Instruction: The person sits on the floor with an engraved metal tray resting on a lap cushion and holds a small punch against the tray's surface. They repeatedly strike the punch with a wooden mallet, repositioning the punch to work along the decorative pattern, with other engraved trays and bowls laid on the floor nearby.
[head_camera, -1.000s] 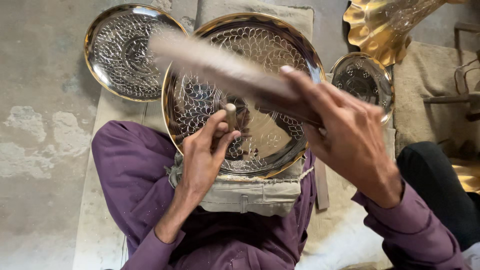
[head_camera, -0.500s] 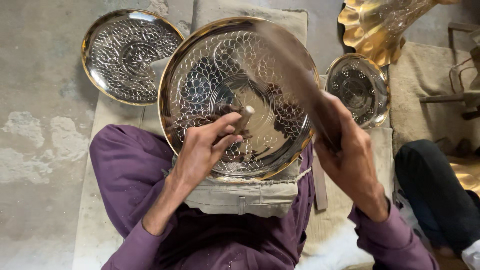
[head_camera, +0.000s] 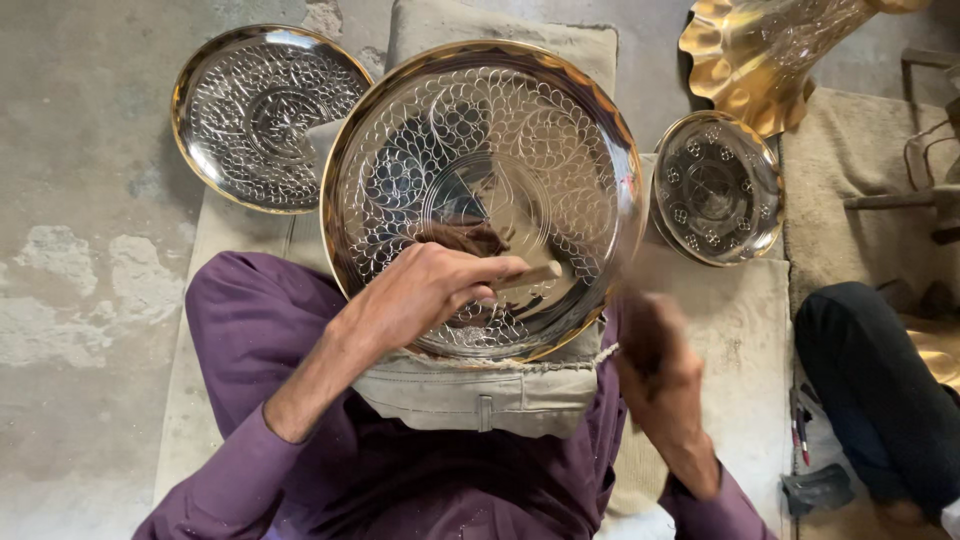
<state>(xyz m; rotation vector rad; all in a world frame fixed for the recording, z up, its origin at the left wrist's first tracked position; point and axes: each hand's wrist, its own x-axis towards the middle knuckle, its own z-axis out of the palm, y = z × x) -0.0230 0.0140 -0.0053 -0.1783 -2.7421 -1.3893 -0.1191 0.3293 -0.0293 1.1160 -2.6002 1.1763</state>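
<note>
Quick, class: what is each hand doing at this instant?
Left hand: closed on a small punch tool, held against the large engraved tray.
Right hand: motion-blurred; its grip cannot be told.

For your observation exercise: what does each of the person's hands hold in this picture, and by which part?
The left hand holds a short pale tool by its upper part, against the large engraved tray. The right hand is blurred; its grip cannot be told.

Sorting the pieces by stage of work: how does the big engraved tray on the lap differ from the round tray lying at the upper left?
The large tray is bigger and rests tilted on the lap cushion; the smaller tray lies flat on the floor. The left hand presses a punch to the large tray; nothing touches the smaller one. Both are round, shiny, gold-rimmed and densely patterned.
</note>
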